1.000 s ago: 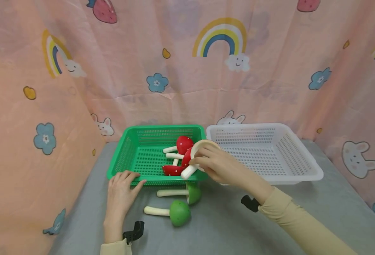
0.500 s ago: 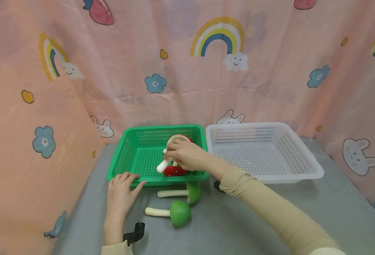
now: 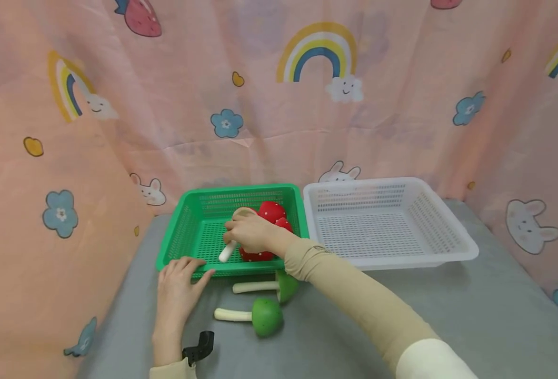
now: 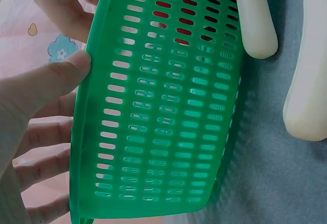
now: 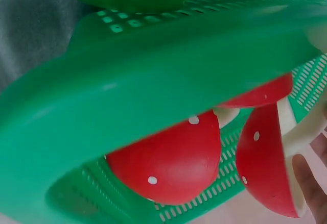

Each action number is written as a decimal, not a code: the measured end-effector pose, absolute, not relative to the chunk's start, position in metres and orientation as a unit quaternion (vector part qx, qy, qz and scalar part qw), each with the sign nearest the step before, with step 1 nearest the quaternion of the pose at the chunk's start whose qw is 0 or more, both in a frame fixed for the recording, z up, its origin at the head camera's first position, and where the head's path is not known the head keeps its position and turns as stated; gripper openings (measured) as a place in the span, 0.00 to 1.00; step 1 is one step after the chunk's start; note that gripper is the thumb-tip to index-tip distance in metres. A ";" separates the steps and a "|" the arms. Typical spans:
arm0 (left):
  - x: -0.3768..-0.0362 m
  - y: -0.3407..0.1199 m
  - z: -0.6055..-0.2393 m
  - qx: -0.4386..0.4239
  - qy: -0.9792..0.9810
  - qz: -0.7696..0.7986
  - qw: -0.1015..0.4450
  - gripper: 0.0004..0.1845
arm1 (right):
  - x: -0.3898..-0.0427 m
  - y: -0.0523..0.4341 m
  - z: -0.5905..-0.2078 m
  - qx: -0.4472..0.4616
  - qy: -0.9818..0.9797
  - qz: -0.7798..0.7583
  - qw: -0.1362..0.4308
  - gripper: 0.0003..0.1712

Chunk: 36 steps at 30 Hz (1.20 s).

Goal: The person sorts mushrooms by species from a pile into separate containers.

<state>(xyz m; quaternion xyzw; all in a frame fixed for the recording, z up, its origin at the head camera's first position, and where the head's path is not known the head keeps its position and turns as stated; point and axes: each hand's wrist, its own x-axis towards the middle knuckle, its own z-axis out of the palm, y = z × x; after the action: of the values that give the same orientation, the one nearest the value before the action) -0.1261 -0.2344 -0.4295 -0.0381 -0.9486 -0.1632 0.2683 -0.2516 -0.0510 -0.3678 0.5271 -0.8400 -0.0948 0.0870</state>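
Observation:
My right hand (image 3: 250, 232) is inside the green basket (image 3: 169, 239), pinching a toy mushroom (image 3: 227, 252) by its white stem. In the right wrist view that mushroom's red, white-spotted cap (image 5: 261, 157) shows beside the fingers. More red toy mushrooms (image 3: 272, 210) lie in the basket to the right of the hand, partly hidden by it. My left hand (image 3: 177, 287) holds the basket's front rim near its left corner; the left wrist view shows the thumb (image 4: 66, 71) at the rim and the other fingers going behind it.
Two green-capped toy mushrooms lie in front of the basket: one nearer me (image 3: 267, 317), the other, a green mushroom (image 3: 286, 287), close under the front wall. A white basket (image 3: 454, 247) stands right of the green one on the grey table (image 3: 336, 331). A pink printed curtain (image 3: 175, 105) encloses the table.
My right hand has carried the toy mushroom leftward from the basket's right edge and lowered it, uncovering red mushrooms on the right. My left hand stays on the rim.

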 end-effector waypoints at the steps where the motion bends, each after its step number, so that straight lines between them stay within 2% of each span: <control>1: -0.126 -0.234 -0.429 -0.039 -0.949 -0.164 0.268 0.15 | -0.252 -0.053 -0.369 0.523 -0.843 -0.101 0.079 0.17; 11: -0.127 -0.231 -0.430 -0.038 -0.948 -0.163 0.272 0.15 | -0.253 -0.060 -0.380 0.504 -0.851 -0.143 0.022 0.17; 22: -0.127 -0.233 -0.431 -0.039 -0.947 -0.162 0.275 0.16 | -0.251 -0.048 -0.377 0.489 -0.872 -0.014 -0.030 0.22; 31: -0.128 -0.233 -0.431 -0.035 -0.947 -0.165 0.272 0.16 | -0.239 -0.018 -0.361 0.503 -0.859 0.093 0.019 0.16; 36: -0.128 -0.234 -0.431 -0.035 -0.947 -0.165 0.272 0.16 | -0.234 0.004 -0.363 0.495 -0.859 0.119 0.059 0.15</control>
<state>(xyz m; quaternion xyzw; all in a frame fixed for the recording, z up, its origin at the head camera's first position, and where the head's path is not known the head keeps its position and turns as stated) -0.1275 -0.2339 -0.4306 -0.0345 -0.9473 -0.1653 0.2722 -0.2343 0.0036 -0.3632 0.4952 -0.8586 0.1190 0.0591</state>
